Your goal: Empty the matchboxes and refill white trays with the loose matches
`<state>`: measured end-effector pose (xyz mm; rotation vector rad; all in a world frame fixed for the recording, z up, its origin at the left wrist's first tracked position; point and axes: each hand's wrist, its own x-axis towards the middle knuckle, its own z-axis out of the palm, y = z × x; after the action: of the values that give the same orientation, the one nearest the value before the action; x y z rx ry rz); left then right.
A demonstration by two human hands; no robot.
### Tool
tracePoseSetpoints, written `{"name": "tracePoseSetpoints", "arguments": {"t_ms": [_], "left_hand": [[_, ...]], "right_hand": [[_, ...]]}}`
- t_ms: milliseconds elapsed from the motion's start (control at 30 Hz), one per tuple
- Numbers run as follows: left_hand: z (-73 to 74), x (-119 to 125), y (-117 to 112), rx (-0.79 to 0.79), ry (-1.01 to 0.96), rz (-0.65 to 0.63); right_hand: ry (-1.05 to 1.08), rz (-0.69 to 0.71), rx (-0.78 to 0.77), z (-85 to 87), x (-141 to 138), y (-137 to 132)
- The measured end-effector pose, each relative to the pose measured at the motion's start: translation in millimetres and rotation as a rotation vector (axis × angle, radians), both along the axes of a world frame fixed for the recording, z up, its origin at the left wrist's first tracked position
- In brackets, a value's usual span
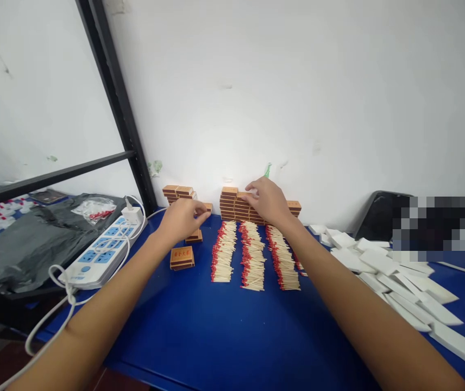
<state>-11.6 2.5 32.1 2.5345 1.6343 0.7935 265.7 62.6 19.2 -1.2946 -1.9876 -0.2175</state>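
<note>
1. L hand: fingers bent nr L matchboxes; can't tell if gripping one. Best clear the front pile w/ a raised wrist.
2. Match rows: loose on table, in front of box stack; go over, don't brush.
3. Stack: several high; light touch, edges sq., else it may topple.
4. R hand: fingers curved at stack top, grip unclear; straight up/down prob. safest, forearm off matches.

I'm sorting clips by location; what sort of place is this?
Perhaps a small workshop: red-tipped matches laid in rows, stacked small boxes, and a heap of white pieces share a blue tabletop.
</note>
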Motion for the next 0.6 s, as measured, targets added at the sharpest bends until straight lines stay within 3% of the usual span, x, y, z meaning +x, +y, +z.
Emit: {"name": "tracePoseSetpoints", "arguments": {"t_ms": [100,200,333,600], "left_hand": [[15.5,15,26,0.049,0.064,0.119],[21.1,28,50,0.026,0.099,0.179],[14.7,40,66,-0.018,0.061,0.121],[5.3,49,70,-0.031,0.076,0.087]], "right_hand": [[-0.021,-0.072,-0.043,0.8,1,-4],[-0.054,-0.109,-0.105,1.9,-1,-7],[-0.054,-0.100,-0.130,2.2,-2,-9],[-0.008,-0.088,-0.182,4.8,-4,-8]]}}
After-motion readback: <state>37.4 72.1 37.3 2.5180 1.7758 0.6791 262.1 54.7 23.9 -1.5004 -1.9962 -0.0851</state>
